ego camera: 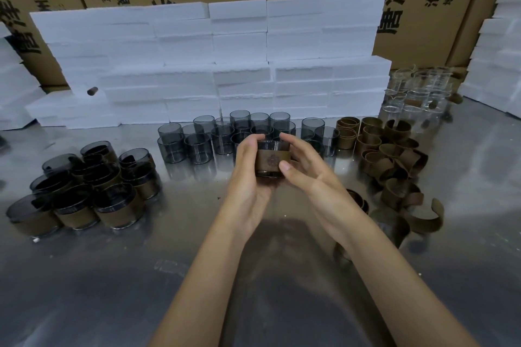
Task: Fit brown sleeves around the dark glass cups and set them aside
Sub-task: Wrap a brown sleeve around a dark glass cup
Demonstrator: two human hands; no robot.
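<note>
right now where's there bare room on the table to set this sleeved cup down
Bare steel table lies between the finished sleeved cups at left and the forearms, and across the near edge. Crowded: bare dark cups behind the held cup, loose brown sleeves at right. Both the left hand and the right hand grip the cup.

Glossy glass cups [197,139], matt sleeves [394,158] (perhaps leather), reflective metal table [112,290].

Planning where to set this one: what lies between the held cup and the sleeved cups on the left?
Only bare table between the held cup and the sleeved cups, per the head view.
</note>
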